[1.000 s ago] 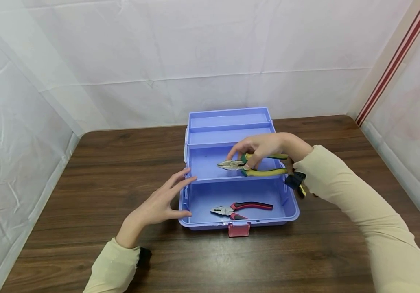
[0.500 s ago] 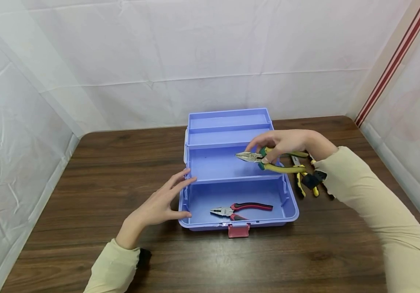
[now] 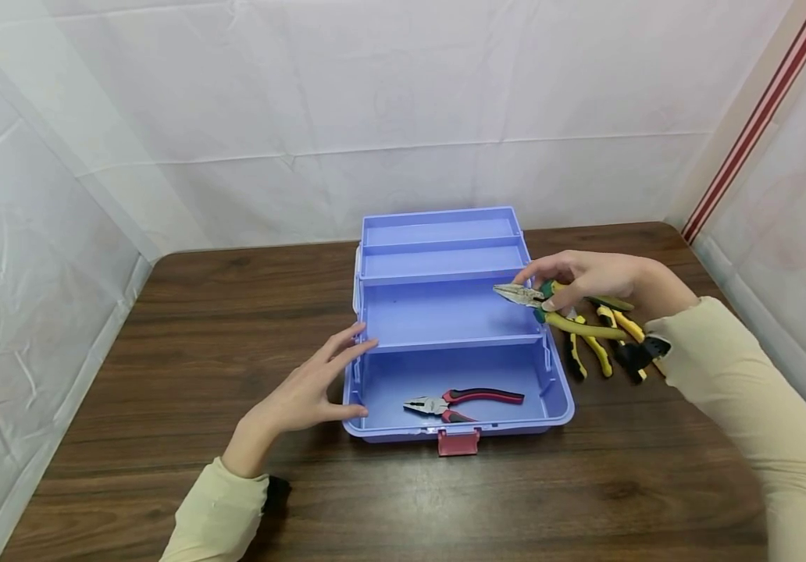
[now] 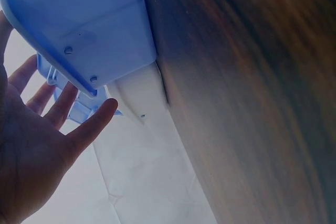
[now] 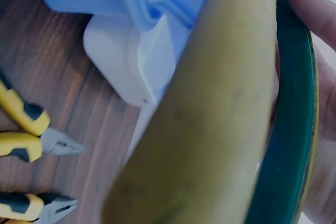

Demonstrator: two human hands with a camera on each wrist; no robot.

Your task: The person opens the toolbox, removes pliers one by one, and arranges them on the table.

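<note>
A dark wooden tabletop [image 3: 164, 336] stands in a corner of white sheeted walls [image 3: 304, 101], with a red-striped trim [image 3: 754, 117] at the right. A blue toolbox [image 3: 445, 312] sits open near the tabletop's middle, towards the back edge, its tray raised; red pliers [image 3: 462, 400] lie in its lower compartment near the front wall.

The right hand [image 3: 596, 277] hovers over the box's right wall and pinches green pliers [image 3: 561, 311] near the pivot, nose pointing left over the tray, handles trailing right above the table. Just beside the box's right side, under those handles, two yellow pliers [image 3: 596, 347] lie on the tabletop.

The left hand [image 3: 301, 394] holds nothing; its fingers are spread and nearly straight against the box's left front corner, thumb at the front wall
</note>
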